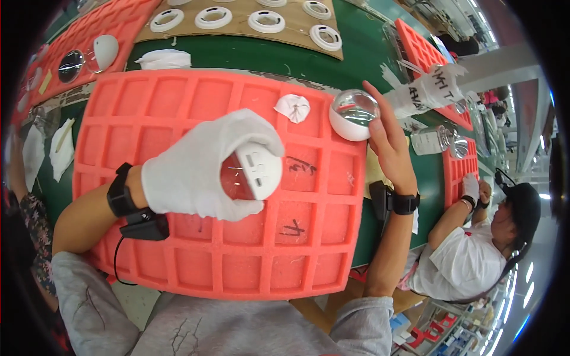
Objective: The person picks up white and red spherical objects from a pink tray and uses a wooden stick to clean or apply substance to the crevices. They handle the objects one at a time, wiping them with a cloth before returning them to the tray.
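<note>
Ball (264, 172), part white with little slots and part clear, is held up near the middle of the frame. It is gripped by the left hand (202, 163), which is covered by a white glove; the fingers are curled around it, and the thumb is tucked along its lower side. Farther right, a shiny ball (352, 118) with a clear top and a white bottom is touched by the bare right hand (393, 151). Those fingers are bent along its right side, but whether it is gripped cannot be told. The step in hand seems to be the handling of both balls at once. For the next move, a soft, steady hold would be called for, since smooth round things can slip. Below them, a pink tray (249, 293) with square pockets is seen, and a crumpled white bit (293, 108) is set near its upper edge. At the top of the frame, white rings (214, 18) are laid out on cardboard (295, 38), over the green desk (249, 53). At the right, a co-worker (454, 267) is seen.
</note>
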Demonstrator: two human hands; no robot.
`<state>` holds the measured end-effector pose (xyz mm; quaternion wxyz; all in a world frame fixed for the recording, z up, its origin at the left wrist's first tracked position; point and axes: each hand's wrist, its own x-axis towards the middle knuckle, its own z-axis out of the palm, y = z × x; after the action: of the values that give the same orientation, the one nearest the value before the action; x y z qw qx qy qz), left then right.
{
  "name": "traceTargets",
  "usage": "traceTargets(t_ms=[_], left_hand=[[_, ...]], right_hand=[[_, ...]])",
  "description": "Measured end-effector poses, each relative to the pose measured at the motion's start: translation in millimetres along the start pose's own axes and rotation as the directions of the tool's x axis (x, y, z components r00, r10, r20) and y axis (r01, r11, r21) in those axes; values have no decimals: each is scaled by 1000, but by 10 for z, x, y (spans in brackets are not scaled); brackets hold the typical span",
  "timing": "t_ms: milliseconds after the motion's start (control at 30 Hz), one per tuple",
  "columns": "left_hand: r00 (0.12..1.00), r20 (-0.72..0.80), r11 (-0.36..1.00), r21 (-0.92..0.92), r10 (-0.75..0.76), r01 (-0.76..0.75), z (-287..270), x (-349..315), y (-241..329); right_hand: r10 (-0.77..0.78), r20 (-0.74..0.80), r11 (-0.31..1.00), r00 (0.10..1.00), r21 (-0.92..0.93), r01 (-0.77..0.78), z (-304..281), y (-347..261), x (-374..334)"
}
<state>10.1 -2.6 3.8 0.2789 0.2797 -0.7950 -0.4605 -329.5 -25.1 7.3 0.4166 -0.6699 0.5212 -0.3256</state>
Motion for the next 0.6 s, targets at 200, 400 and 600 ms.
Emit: traceTargets(t_ms=[200, 400, 600], left_hand=[[998, 57, 999, 47, 22, -25, 18, 65, -66], [998, 37, 998, 34, 58, -60, 40, 39, -163], [999, 37, 999, -43, -6, 7, 41, 87, -85]], right_hand=[[17, -9, 1000, 1000, -4, -17, -13, -18, 4], [-151, -244, 988, 958, -80, 135, 146, 57, 22], [-215, -395, 905, 893, 263, 334, -562, -308, -419]])
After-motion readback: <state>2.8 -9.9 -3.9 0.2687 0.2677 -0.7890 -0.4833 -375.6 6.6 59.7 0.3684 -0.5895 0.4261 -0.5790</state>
